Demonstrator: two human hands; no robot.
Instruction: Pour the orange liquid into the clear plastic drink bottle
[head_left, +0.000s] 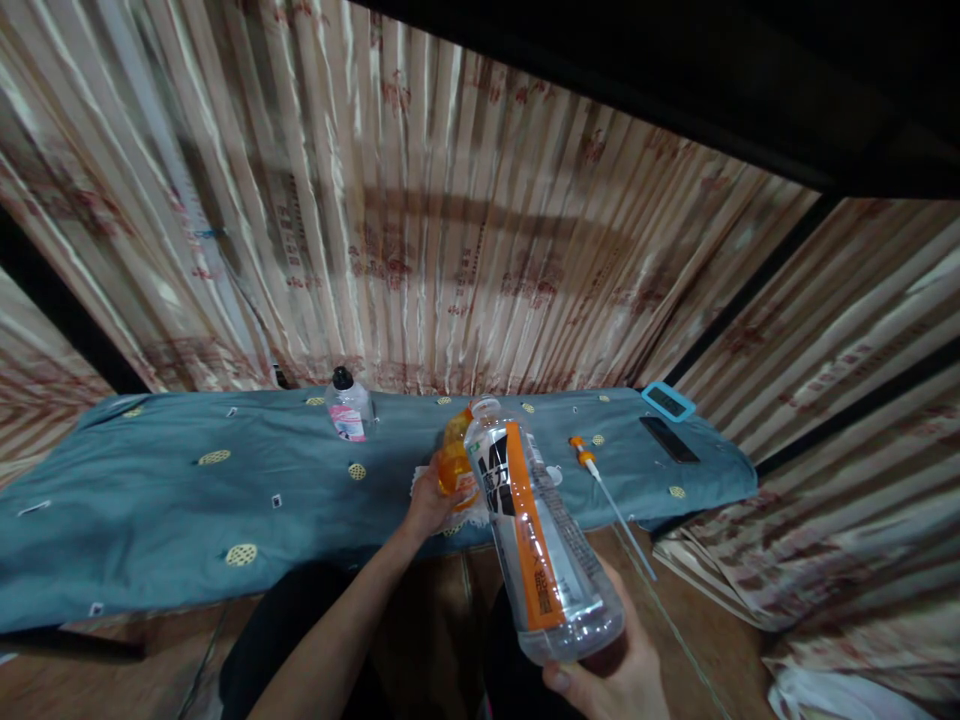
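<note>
My right hand (pixel 611 665) grips a large clear plastic bottle (pixel 536 540) with an orange and silver label near its base. The bottle is tilted, its uncapped-looking neck pointing away from me and to the left. Just beyond that neck, my left hand (pixel 431 500) is wrapped around an orange bottle (pixel 455 458), partly hidden behind the clear one. Whether the two bottles touch, I cannot tell. Something white lies under the left hand, mostly covered. To the right, a pump dispenser head (pixel 581 452) with an orange top and a long pale tube rests on the cloth.
A blue-green patterned cloth (pixel 285 460) covers the long low surface. A clear bottle with a black cap (pixel 349 410) stands at its left back. On the right lie a blue-framed device (pixel 667 401) and a dark phone-like slab (pixel 669 440). Curtains (pixel 465 260) hang behind.
</note>
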